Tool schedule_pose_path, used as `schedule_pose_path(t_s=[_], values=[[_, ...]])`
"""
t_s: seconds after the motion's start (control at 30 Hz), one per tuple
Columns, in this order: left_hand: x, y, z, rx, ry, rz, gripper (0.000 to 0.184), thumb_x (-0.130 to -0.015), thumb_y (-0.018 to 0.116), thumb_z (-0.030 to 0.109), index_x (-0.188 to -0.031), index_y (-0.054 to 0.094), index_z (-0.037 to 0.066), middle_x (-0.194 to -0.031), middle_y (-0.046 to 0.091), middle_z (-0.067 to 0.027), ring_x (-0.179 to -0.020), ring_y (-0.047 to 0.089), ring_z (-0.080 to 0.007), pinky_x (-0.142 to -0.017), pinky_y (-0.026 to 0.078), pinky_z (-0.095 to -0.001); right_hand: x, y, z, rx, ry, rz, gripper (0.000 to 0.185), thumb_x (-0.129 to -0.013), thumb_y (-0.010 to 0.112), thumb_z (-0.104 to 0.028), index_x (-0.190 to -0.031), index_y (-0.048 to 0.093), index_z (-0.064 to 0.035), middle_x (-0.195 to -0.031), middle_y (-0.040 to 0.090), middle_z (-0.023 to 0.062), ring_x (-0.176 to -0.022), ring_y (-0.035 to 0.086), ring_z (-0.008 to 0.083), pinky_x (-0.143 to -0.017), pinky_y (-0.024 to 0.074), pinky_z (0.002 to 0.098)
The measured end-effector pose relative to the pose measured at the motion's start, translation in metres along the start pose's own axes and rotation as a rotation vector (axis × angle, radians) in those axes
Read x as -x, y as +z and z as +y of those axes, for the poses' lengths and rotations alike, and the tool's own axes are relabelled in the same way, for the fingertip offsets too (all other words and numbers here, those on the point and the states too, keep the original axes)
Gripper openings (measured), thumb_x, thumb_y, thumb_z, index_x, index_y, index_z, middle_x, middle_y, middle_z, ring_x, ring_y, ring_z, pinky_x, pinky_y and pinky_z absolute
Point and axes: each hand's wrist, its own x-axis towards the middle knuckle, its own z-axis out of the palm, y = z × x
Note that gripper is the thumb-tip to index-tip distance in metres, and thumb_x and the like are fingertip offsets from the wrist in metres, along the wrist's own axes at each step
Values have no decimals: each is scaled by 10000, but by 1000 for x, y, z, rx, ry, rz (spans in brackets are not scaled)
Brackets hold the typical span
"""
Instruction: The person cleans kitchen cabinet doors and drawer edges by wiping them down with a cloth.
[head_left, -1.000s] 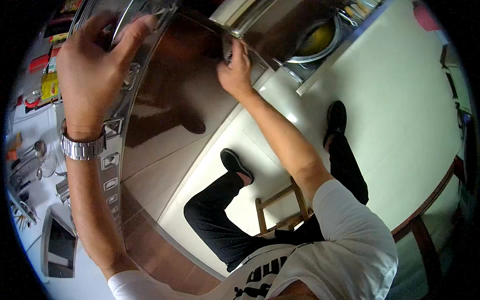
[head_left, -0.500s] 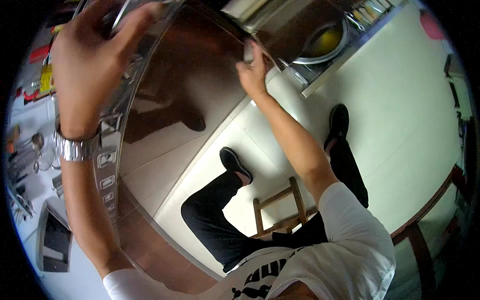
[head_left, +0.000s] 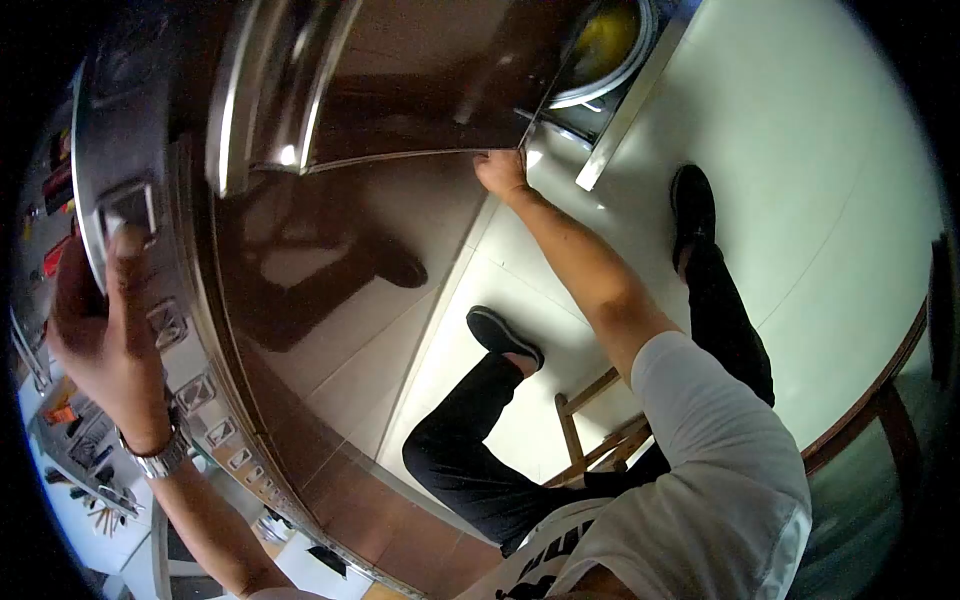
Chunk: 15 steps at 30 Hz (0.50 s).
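Observation:
My left hand (head_left: 110,335), with a metal watch (head_left: 158,452) on the wrist, is closed over the counter edge (head_left: 165,320). Its thumb presses on the square-patterned metal trim, and the fingers go behind the edge, partly hidden. Lower down, my right hand (head_left: 500,172) is curled at the bottom corner of a glossy dark brown cabinet door (head_left: 420,75); its fingertips are hidden. Shiny metal strips (head_left: 300,110) run along the door's left side. Beside the door, a round metal pot (head_left: 640,60) with something yellow in it sits in a pull-out rack.
A light rail (head_left: 625,115) fronts the rack above the pale tiled floor (head_left: 800,180). A wooden stool (head_left: 575,435) stands by my legs. Brown lower panels (head_left: 330,330) reflect the floor. Utensils (head_left: 105,515) lie at the far left; a dark wooden chair frame (head_left: 880,400) is on the right.
My left hand has come down from above the counter onto its edge. My right hand's fingers have curled in at the door corner. The view has shifted, and the metal strips show more fully.

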Motion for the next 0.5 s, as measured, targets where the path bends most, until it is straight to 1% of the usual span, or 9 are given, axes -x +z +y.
schedule_pose_path(t_s=[0.03,0.07,0.1,0.13,0.17,0.27,0.33,0.47,0.5], values=[[0,-1,2,4,10,-7,282,-852,655,171,-1034,618,-40,-872,649,-78,-739,573,-96,-678,441,-212,-3,2,9,56,-76,75,627,-692,610,-198,-1267,421,-38,-1238,478,227,-1146,459,385,-981,352,470],[-1,-3,4,-29,13,-43,285,-858,647,181,-1032,617,-43,-875,649,-78,-743,569,-98,-683,437,-213,-9,3,20,-47,-67,86,652,-701,595,-134,-1307,364,-62,-1256,471,220,-1158,458,378,-992,357,434],[-3,-4,5,-62,18,-77,290,-864,638,191,-1031,616,-45,-877,649,-77,-747,565,-100,-688,432,-213,-14,15,33,-47,-57,97,652,-701,595,-134,-1307,364,-62,-1256,471,220,-1158,458,378,-992,357,434],[-3,-3,7,-66,16,-71,309,-872,626,208,-1039,609,-50,-877,646,-71,-755,562,-104,-696,431,-215,-19,35,51,-106,24,-28,662,-701,579,-102,-1317,338,-69,-1263,469,216,-1164,458,375,-991,363,423],[-2,-3,4,-62,31,-74,309,-872,626,208,-1039,609,-50,-877,646,-71,-755,562,-104,-696,431,-215,-19,40,58,-153,65,-50,665,-701,566,-85,-1320,324,-77,-1267,468,213,-1169,458,371,-986,371,421],[1,-8,-4,6,-62,-83,373,-892,589,167,-1189,543,-54,-1092,621,-108,-943,570,-150,-829,446,-271,-20,55,78,-243,151,-138,669,-699,532,-49,-1325,299,-92,-1270,473,207,-1179,459,364,-969,390,416],[2,-10,-2,-18,-89,-93,376,-896,583,185,-1187,546,-51,-1086,623,-107,-942,570,-150,-823,445,-269,-21,51,80,-242,157,-185,666,-698,526,-46,-1323,301,-93,-1266,478,208,-1179,460,364,-964,394,417],[2,-6,0,-12,-142,-72,386,-902,577,246,-1158,571,-42,-1016,634,-81,-846,563,-134,-744,442,-253,-28,48,79,-160,187,-136,614,-719,565,-102,-1300,368,-85,-1249,492,209,-1169,473,347,-961,397,393],[2,-6,-1,6,-144,-60,382,-902,576,249,-1151,576,-41,-996,635,-71,-812,555,-127,-712,439,-247,-34,52,80,-392,198,-163,594,-740,587,-124,-1294,378,-80,-1262,486,200,-1183,461,333,-981,377,383]])
